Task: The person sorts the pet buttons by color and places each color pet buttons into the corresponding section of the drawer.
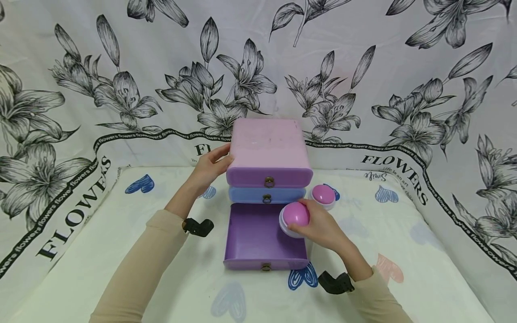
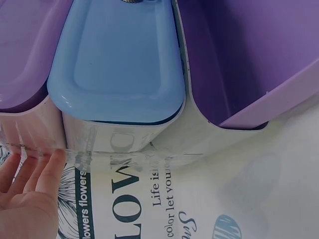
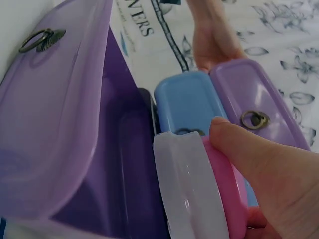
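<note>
A small three-drawer cabinet (image 1: 269, 143) has a pink top, with its bottom purple drawer (image 1: 258, 233) pulled out. Its upper purple drawer (image 1: 246, 178) and blue drawer (image 2: 117, 64) are closed. My left hand (image 1: 212, 167) rests on the cabinet's left side near the top, fingers fairly straight in the left wrist view. Over the right part of the pulled-out drawer, my right hand (image 1: 323, 226) grips a round pink-and-white container (image 1: 296, 214), thumb on its near side. The right wrist view shows its white rim (image 3: 187, 184) edge-on. Most of the right fingers are hidden there.
A second round pink-and-white container (image 1: 323, 195) stands on the cloth right of the cabinet. Heart-printed cloth (image 1: 181, 287) covers the surface. Behind the cabinet hangs a flower-printed sheet (image 1: 282, 103). Small brass ring pulls (image 1: 265, 267) stick out from the drawer fronts.
</note>
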